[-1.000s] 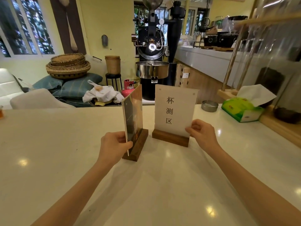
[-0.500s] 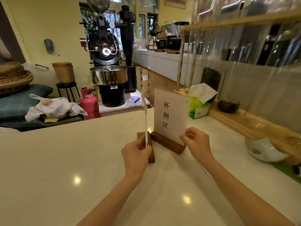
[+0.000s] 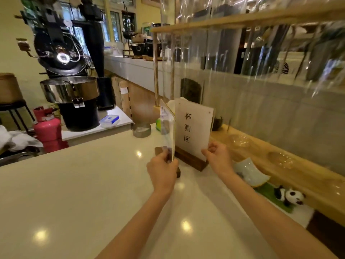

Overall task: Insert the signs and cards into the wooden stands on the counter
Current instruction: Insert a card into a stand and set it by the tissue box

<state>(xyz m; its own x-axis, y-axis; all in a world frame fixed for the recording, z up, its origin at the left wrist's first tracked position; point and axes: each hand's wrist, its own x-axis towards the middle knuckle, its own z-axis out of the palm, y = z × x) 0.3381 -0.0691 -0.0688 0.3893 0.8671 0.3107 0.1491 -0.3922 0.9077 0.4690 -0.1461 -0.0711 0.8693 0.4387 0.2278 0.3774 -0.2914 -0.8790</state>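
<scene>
Pale counter point(image 3: 74, 193) carrying two dark wooden stands. Left hand point(image 3: 162, 170) pinching clear card point(image 3: 167, 131) upright over near stand point(image 3: 178, 171); right hand point(image 3: 217, 158) gripping white sign's point(image 3: 194, 128) lower corner, seated in far stand point(image 3: 192, 161). Panels looking stiff, slick, light; low edges holding best.

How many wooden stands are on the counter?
2. One wooden stand holds the white sign by the right hand; the other stand sits under the clear card, partly hidden by the left hand.
</scene>
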